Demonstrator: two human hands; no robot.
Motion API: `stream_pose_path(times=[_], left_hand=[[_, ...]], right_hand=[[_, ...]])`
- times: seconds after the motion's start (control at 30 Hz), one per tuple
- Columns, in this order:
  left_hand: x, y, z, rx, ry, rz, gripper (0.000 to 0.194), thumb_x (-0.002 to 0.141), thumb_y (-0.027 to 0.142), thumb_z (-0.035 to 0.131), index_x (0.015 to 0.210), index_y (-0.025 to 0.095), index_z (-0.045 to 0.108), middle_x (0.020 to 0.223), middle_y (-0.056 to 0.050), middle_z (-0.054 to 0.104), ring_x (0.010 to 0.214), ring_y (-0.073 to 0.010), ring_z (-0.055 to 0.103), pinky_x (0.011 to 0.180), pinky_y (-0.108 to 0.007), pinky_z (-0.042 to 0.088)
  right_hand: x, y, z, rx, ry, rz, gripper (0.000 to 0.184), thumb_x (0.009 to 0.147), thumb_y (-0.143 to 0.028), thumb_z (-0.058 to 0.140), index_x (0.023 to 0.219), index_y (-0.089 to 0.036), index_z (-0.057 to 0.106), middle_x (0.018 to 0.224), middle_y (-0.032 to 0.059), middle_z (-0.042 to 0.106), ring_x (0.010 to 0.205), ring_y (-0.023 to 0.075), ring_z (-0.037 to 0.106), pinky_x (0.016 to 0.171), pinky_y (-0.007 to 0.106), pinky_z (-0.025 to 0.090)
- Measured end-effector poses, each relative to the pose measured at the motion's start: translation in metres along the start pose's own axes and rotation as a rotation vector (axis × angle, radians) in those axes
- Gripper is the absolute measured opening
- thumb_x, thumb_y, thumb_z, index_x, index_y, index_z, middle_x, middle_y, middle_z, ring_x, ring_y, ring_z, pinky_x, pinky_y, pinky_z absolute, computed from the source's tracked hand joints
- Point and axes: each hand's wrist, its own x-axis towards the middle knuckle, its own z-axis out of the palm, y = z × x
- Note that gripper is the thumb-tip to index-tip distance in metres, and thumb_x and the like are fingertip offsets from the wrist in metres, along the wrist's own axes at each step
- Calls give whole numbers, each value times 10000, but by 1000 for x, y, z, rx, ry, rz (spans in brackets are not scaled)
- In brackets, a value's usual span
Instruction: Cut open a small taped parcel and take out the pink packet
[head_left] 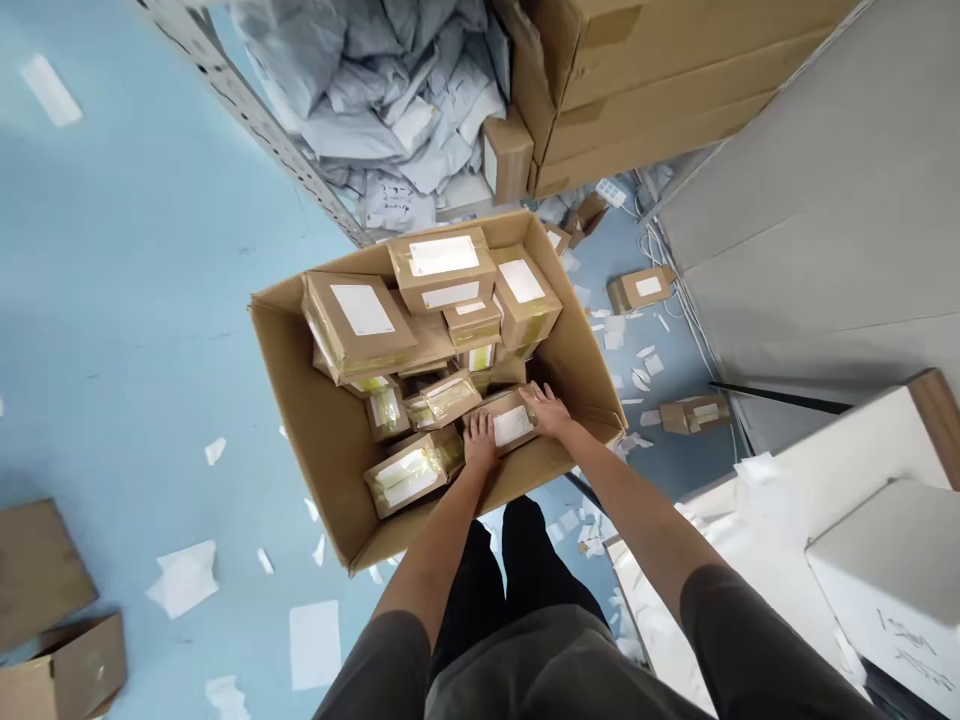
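Note:
A large open cardboard carton [315,440] stands in front of me, filled with several small taped parcels. My left hand [481,442] is at the left end of a small labelled cardboard box [513,426] near the carton's front wall. On the same box's right end lies my right hand [546,408], so the box sits between both hands. Its underside is hidden. To the left of my left hand is another taped parcel [409,478], and behind it a smaller one [444,398]. Larger labelled boxes [361,322] are stacked toward the carton's back.
Grey mailing bags [390,100] are heaped behind a metal shelf post [262,130]. Big cartons [660,80] stand at the back right. Paper scraps [184,578] and loose boxes [696,413] lie on the blue floor. Cables [694,320] run along the grey wall.

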Motion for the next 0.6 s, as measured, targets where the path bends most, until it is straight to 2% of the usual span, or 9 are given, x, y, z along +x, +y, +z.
stream_pose_path(times=[0.17,0.27,0.37,0.43,0.53,0.6], left_hand=[[27,-17,-6,47,75,-13,1469,552,543,917,1682,211,39,1756,-154,-12,1596,-414,-139,1272,-614,4],[32,-32,-14,13,43,33,1512,518,651,901,1682,235,30,1758,-120,-61,1579,-412,-215,1264,-635,-3],[33,-38,-18,-5,22,40,1550,505,659,907,1676,273,-32,1753,-84,-130,1576,-402,-232,1262,-646,51],[35,-35,-19,-14,0,16,1578,489,609,937,1672,283,-55,1747,-100,-155,1584,-413,-195,1253,-645,130],[39,-26,-21,-28,-49,-12,1599,471,513,979,1668,308,-60,1747,-146,-129,1595,-448,-91,1204,-633,278],[40,-21,-24,-25,-59,-7,1590,475,473,990,1667,324,-51,1751,-172,-72,1593,-469,-39,1171,-635,330]], right_hand=[[47,13,21,-46,-44,-91,1528,579,-299,978,1650,-415,-107,1705,57,-302,1580,427,-170,1238,587,166],[73,10,30,-110,-36,-180,1649,485,-362,1026,1646,-383,-144,1671,96,-369,1555,453,-232,1238,624,97],[89,6,40,-183,-85,-234,1722,397,-411,1052,1660,-331,-115,1669,148,-355,1535,510,-235,1223,678,30],[92,5,46,-217,-76,-251,1735,373,-435,1056,1668,-304,-92,1669,172,-344,1523,533,-242,1209,706,1],[89,9,49,-248,-25,-294,1682,415,-462,1042,1674,-306,-63,1688,172,-303,1537,503,-239,1215,690,-7],[86,9,45,-261,-17,-311,1632,451,-463,1029,1677,-314,-38,1705,174,-262,1556,488,-191,1231,652,5]])
